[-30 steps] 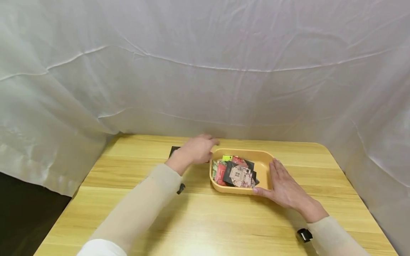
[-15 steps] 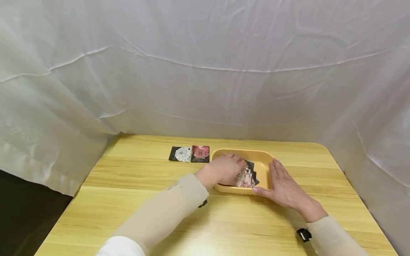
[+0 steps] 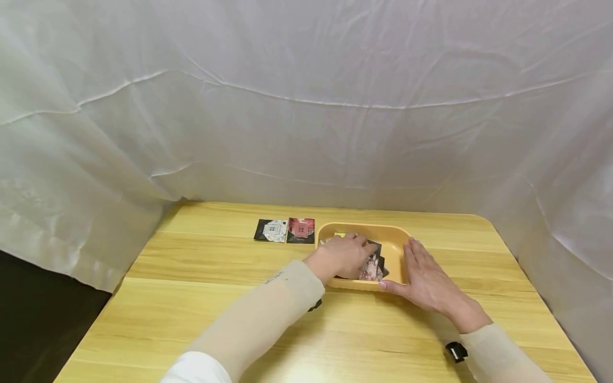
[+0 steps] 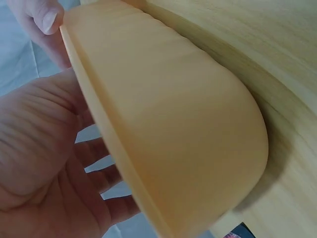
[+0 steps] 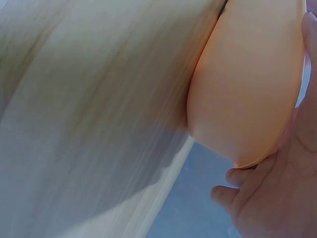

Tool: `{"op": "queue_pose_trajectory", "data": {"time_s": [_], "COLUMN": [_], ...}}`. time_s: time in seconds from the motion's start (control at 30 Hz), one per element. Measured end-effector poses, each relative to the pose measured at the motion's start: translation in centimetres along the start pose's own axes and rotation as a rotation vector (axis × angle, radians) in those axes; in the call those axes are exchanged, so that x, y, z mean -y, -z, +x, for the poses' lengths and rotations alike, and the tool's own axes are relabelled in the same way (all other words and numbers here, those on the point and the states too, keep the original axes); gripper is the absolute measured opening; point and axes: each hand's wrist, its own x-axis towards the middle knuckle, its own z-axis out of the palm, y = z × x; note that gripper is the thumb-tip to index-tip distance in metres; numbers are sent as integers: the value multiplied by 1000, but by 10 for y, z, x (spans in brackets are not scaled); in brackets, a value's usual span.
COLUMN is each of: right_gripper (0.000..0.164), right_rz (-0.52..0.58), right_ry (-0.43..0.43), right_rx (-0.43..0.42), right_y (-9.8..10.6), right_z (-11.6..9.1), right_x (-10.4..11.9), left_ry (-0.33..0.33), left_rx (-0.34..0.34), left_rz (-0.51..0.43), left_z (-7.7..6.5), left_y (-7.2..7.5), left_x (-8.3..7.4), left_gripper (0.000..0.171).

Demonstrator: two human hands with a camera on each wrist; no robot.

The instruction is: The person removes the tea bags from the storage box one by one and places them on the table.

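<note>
A shallow yellow plastic tray [image 3: 394,250] stands on the table with several small flat printed packets [image 3: 371,268] inside, mostly dark with pink flowers where they show. My left hand [image 3: 342,256] reaches over the tray's left side, its fingers down on the packets. In the left wrist view the tray wall [image 4: 188,124] hides those fingertips, so I cannot tell whether they pinch a packet. My right hand [image 3: 428,282] rests at the tray's right end, straight fingers along the rim and thumb at the front edge. In the right wrist view its fingers [image 5: 225,196] extend past the rim.
Left of the tray, a black-and-white square packet [image 3: 271,230] and a red-and-black one [image 3: 301,230] lie side by side near the back of the wooden table [image 3: 206,255]. A pale fabric curtain [image 3: 297,133] hangs behind the table and along its sides.
My left hand has come from over the red packet into the tray, then shifted slightly right over the packets. The two packets on the table are uncovered. My right hand stays at the tray.
</note>
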Motion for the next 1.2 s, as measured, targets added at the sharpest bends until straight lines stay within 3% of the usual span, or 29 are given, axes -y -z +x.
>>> {"op": "queue_pose_trajectory", "data": {"time_s": [0.43, 0.77, 1.03, 1.2], "right_gripper": [120, 119, 119, 119], "right_rz": [-70, -57, -36, -41], "right_ry": [41, 36, 29, 33], "right_rx": [-39, -33, -13, -18], "right_y": [-2, -2, -1, -2], "right_z": [-1, -2, -1, -1], "right_x": [-2, 0, -1, -3], "left_ry": [16, 105, 59, 87], "left_rx": [4, 4, 30, 41], "left_rz": [21, 62, 91, 111], "left_z": [4, 2, 4, 5], "left_y": [-7, -3, -6, -6], "left_x": [0, 0, -7, -9], "left_gripper": [57, 72, 62, 60]}}
